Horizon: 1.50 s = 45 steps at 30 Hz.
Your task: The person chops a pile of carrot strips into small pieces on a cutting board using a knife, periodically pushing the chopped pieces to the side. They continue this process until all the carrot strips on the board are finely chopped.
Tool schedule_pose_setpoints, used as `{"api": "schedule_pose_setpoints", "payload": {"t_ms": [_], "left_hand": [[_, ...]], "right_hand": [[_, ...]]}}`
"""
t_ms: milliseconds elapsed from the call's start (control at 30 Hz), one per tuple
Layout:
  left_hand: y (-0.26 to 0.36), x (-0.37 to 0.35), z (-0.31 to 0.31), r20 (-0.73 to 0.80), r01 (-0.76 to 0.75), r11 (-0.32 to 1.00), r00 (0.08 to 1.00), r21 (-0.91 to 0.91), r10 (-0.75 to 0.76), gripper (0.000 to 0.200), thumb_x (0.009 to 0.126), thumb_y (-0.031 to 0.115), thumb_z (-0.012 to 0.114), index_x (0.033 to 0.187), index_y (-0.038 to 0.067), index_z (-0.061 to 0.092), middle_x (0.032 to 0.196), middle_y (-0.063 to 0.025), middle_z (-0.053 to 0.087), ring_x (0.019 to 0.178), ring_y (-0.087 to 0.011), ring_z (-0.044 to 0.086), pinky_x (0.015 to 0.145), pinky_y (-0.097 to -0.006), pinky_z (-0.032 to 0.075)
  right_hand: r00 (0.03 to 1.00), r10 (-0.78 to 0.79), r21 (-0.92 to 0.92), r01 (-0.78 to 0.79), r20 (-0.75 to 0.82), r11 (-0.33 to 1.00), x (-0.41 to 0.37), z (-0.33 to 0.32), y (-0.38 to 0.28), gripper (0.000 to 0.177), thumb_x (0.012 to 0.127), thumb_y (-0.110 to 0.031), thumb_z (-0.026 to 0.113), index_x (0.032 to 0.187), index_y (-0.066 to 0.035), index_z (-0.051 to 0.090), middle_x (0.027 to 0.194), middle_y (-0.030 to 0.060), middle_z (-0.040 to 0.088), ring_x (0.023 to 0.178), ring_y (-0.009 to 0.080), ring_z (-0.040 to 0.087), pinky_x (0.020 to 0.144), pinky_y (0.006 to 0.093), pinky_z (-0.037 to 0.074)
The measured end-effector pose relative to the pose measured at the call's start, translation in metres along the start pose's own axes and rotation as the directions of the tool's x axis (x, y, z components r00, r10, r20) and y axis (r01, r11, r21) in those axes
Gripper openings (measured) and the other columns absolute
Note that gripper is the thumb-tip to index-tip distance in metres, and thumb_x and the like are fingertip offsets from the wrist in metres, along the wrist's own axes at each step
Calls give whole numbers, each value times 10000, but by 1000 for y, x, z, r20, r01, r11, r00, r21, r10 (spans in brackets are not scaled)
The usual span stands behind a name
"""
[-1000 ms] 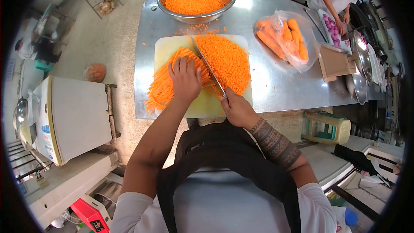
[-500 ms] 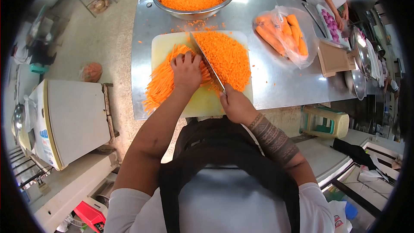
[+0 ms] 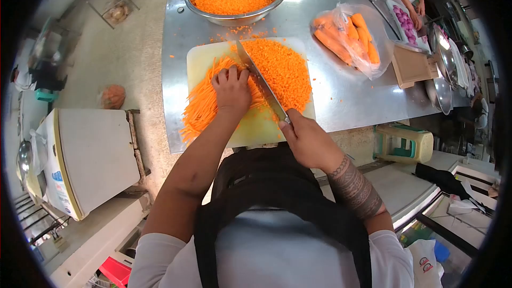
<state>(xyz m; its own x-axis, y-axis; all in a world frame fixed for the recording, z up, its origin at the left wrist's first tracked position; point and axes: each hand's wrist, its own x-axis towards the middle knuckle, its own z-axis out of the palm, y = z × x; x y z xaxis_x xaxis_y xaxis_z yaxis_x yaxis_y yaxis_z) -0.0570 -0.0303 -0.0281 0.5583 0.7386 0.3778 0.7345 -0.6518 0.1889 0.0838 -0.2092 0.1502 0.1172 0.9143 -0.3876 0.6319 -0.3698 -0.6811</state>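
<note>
My left hand (image 3: 233, 90) rests with bent fingers on a bundle of orange carrot strips (image 3: 205, 104), pressing them against the cutting board (image 3: 256, 133). The handle of a long knife (image 3: 264, 84) is in my right hand (image 3: 306, 140). Its blade slants up and to the left, between the strips and a heap of finely diced carrot (image 3: 285, 72) on the board's right half. My right fingers are wrapped round the handle, hiding most of it.
Beyond the board stands a metal bowl (image 3: 281, 2) of diced carrot. A plastic bag of carrots (image 3: 352, 40) lies right of it. A brown tray (image 3: 408, 69) sits farther right. A co-worker's hands (image 3: 418, 13) are near purple onions (image 3: 404, 24) at the upper right.
My right hand and the knife handle have moved slightly right and toward me, with more of the blade showing. My left hand stays on the strips, almost unmoved.
</note>
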Motion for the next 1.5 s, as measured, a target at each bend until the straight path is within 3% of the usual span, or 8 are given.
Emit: {"api": "schedule_pose_setpoints", "payload": {"t_ms": [100,700,833,1100,1267,1367,1433,1500], "left_hand": [[3,-4,-1,20,10,1000,1000,-1,-10,315,870,139,682,1184,124,696,1299,-116,600,1244,-374,523,1087,-579,362],[0,-5,3,-10,7,1000,1000,-14,-8,256,908,164,626,1153,127,691,1256,-108,596,1240,-352,513,1093,-580,338],[-4,-3,4,-2,6,1000,1000,-19,-6,272,911,174,629,1172,129,691,1271,-107,592,1251,-355,506,1098,-580,334],[-3,-5,-1,54,50,996,997,-79,-46,326,933,171,647,1253,118,675,1331,-141,580,1276,-377,498,1127,-585,321],[-8,10,-24,-68,177,887,972,-426,-226,368,1024,205,613,1366,68,623,1429,-203,549,1295,-423,504,1120,-581,377],[-43,28,-39,-142,180,947,964,-268,-224,412,1045,229,621,1417,55,584,1473,-236,533,1306,-450,515,1114,-576,400],[-74,40,-33,179,330,887,942,-324,-285,575,1088,367,563,1552,40,472,1605,-257,452,1477,-432,427,1227,-547,322],[-89,47,-27,509,529,720,814,-449,-281,672,1110,448,512,1620,27,392,1659,-256,402,1555,-404,359,1280,-525,270]], "right_hand": [[998,0,-19,-1,-57,1000,42,50,33,345,1110,-284,484,1115,58,531,934,366,678,942,547,669,844,608,512],[993,54,68,-47,-105,997,49,69,21,364,1103,-282,510,1086,79,549,951,374,672,959,553,665,842,615,504],[997,37,154,-25,-72,988,23,28,-7,316,1095,-240,520,1084,75,540,937,378,673,946,549,671,838,617,506],[983,60,91,-44,-172,995,61,82,33,332,1087,-272,526,1103,59,532,906,351,686,896,536,680,812,611,519],[982,37,11,-35,-185,999,45,65,48,326,1085,-289,528,1134,33,535,891,318,700,862,510,694,781,606,533],[984,67,-45,-76,-166,996,35,58,45,312,1084,-287,531,1140,20,539,887,303,706,857,499,699,776,603,538],[985,59,-64,-70,-164,996,36,60,50,310,1086,-286,531,1144,18,538,885,299,709,857,498,699,779,603,539],[988,63,-70,-74,-143,995,38,59,50,309,1088,-284,529,1145,20,533,886,300,708,859,502,698,780,603,537]]}}
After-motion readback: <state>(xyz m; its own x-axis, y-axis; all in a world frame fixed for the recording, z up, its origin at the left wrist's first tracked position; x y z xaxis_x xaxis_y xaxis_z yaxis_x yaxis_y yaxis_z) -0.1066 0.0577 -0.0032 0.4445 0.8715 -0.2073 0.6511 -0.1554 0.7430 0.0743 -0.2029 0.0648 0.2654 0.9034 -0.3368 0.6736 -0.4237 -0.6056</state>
